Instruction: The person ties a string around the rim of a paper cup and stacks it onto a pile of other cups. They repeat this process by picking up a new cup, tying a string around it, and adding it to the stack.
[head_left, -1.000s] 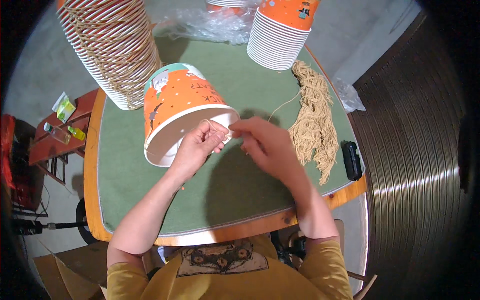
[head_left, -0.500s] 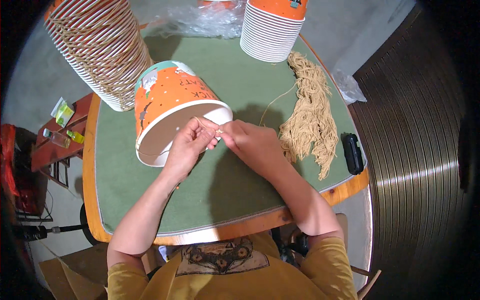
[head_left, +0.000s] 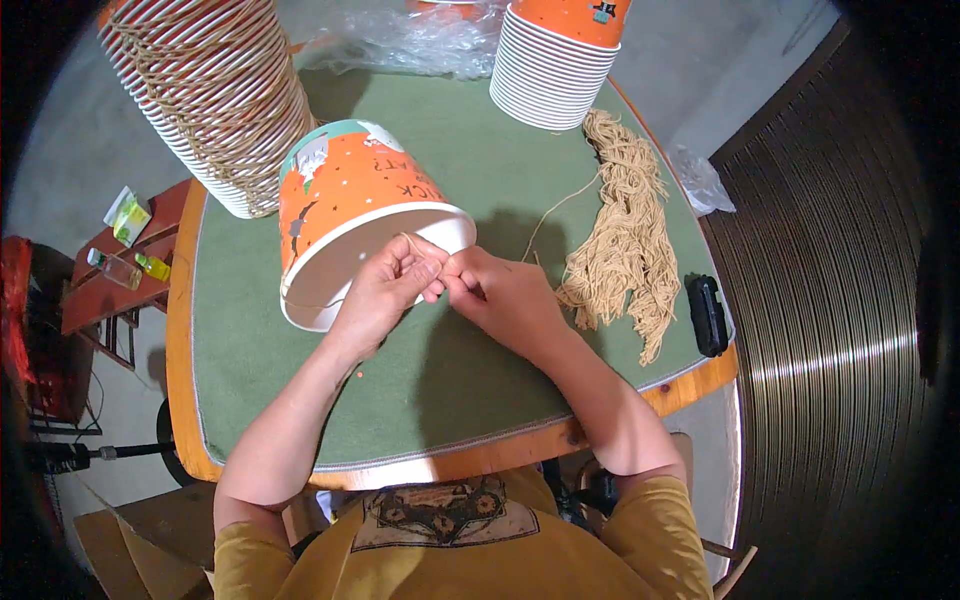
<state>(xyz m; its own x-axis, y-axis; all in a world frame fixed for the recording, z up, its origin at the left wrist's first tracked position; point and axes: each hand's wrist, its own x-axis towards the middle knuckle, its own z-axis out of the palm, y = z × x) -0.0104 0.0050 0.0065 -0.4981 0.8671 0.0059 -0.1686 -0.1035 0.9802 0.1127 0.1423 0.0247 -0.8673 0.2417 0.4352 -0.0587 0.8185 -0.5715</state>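
An orange paper bucket (head_left: 345, 195) with a white rim lies tilted on its side on the green-covered table, its mouth toward me. In front of its mouth, my left hand (head_left: 385, 285) pinches a thin tan cord (head_left: 407, 238) that loops over the fingers. More of that cord runs across the bucket's opening at the lower left rim. My right hand (head_left: 505, 295) meets the left one, thumb and fingertips closed at the cord; the exact spot they grip is mostly hidden. A loose bundle of cut tan cords (head_left: 625, 240) lies to the right of my right hand.
A tall stack of buckets with cord handles (head_left: 210, 100) leans at the far left. Another bucket stack (head_left: 555, 75) stands at the back right, beside crumpled clear plastic (head_left: 420, 40). A black case (head_left: 707, 315) lies by the table's right edge. Bottles (head_left: 115, 268) stand on a red bench.
The view has shifted slightly, so the table things sit a little farther right. My fingertips have drawn a bit closer together at the cord; the bucket stays in place.
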